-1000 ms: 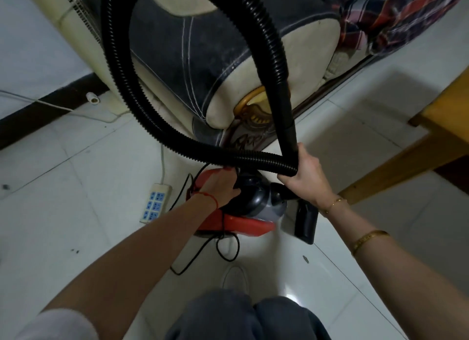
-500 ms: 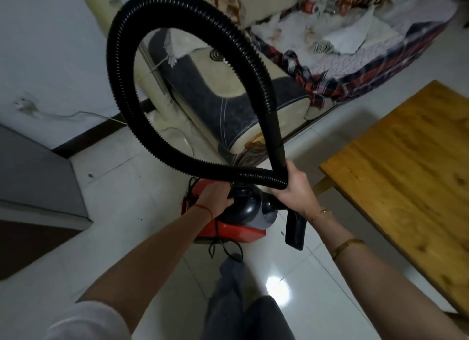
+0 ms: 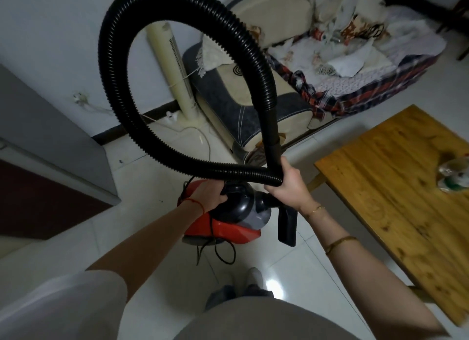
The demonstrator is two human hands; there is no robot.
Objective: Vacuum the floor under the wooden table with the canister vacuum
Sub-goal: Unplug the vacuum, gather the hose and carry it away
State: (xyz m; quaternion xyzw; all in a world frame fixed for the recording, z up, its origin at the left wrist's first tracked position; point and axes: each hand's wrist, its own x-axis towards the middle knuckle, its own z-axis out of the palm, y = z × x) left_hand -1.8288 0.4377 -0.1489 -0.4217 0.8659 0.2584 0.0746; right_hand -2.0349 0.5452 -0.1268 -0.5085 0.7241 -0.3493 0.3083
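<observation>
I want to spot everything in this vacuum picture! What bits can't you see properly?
Head view only:
- Floor under the wooden table: hidden by the tabletop.
- Things on the table's right: blurred and cut by the edge.
- Canister vacuum handle: covered by the left hand.
- Where the hose joins the canister: hidden behind the right hand.
- Nozzle opening: faces away.
- Power cord: its far end runs under the canister.
</observation>
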